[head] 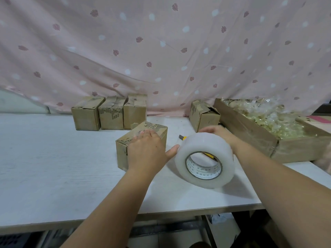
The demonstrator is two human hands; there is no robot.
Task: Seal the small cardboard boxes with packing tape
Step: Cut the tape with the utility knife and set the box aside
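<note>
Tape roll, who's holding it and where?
The right hand holds the tape roll by its far outer side. The left hand presses on the box, thumb touching the roll.

1. Near box (155,128): brown, scuffed, flaps closed, on the tabletop (53,158);
2. Three boxes (112,117) stood in a row behind; a fifth box (204,117) stood right, flap ajar;
3. Clear tape roll (202,142) was just right of the near box, core toward the camera.

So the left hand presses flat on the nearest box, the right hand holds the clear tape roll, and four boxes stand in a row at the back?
Not four: the head view shows three boxes in that back row. The rest is right: left hand flat on the nearest box, right hand holding the clear tape roll.
</note>
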